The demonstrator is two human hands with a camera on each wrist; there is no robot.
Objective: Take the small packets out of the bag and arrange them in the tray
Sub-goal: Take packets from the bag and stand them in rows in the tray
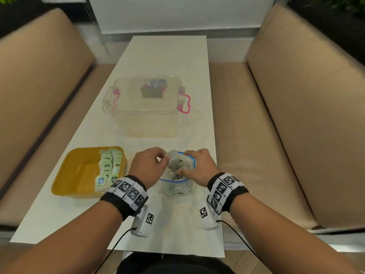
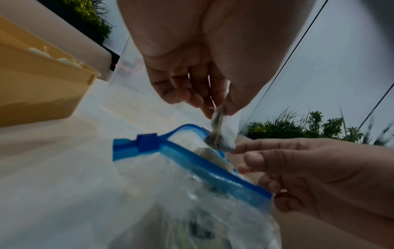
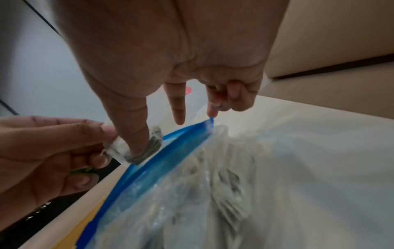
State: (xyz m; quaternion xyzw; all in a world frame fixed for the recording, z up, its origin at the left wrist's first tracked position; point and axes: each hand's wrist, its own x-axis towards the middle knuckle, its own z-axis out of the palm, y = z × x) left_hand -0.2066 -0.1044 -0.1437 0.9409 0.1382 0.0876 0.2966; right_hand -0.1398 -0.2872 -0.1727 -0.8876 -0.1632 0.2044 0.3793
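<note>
A clear zip bag (image 1: 173,187) with a blue rim stands open on the white table (image 1: 167,56), with small pale packets inside. My left hand (image 1: 156,161) pinches a small stack of packets (image 1: 173,158) just above the bag's mouth; the left wrist view shows that stack (image 2: 221,134) hanging from the fingertips. My right hand (image 1: 197,167) holds the bag's rim (image 2: 234,178), its thumb touching the stack (image 3: 121,148). At the left sits the yellow tray (image 1: 65,175), with rows of packets (image 1: 109,167) along its right side.
A clear plastic box (image 1: 144,107) with pink latches stands on the table beyond the bag. Tan benches (image 1: 306,115) run along both sides of the table. Bare tabletop lies in front of the tray and bag.
</note>
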